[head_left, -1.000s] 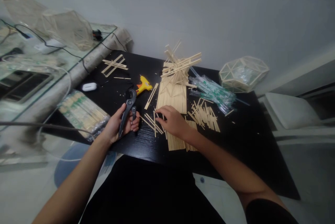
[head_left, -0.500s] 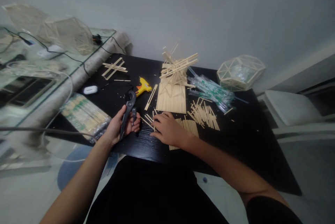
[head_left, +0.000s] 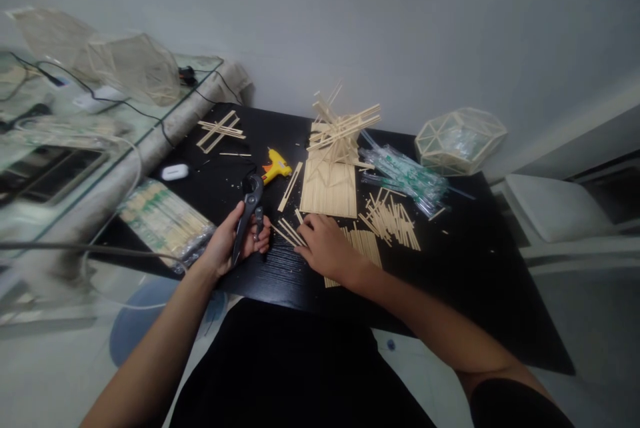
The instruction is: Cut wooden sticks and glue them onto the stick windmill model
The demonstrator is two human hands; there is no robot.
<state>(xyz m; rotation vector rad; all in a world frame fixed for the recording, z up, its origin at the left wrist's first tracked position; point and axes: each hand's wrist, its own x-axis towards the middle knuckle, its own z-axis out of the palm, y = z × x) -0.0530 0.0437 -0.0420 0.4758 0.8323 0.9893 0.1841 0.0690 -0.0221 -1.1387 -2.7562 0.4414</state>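
Observation:
My left hand [head_left: 245, 238] is wrapped round a dark pair of hand cutters [head_left: 251, 208], its jaws pointing up and away from me. To the right, my right hand [head_left: 325, 245] reaches down to the table with fingers drawn together at several thin wooden sticks [head_left: 287, 231]. The stick ends meet its fingertips, which are partly hidden. Beneath and beside that wrist lies a flat row of short sticks [head_left: 367, 245], partly covered by the hand. Farther back stands a stick-built model [head_left: 337, 135] with crossed blades, on a slatted wooden base [head_left: 327, 191].
On the black table [head_left: 450, 288] are a yellow glue gun [head_left: 277, 166], a heap of cut sticks [head_left: 393, 221], plastic wrappers [head_left: 410, 178] and a bagged stick bundle [head_left: 165, 221]. A white earphone case [head_left: 174, 172] lies left; a geometric stick frame [head_left: 463, 141] stands right.
My right hand's fingers have drawn closer together at the sticks, which have shifted slightly. My left hand keeps hold of the cutters. The view has moved a little.

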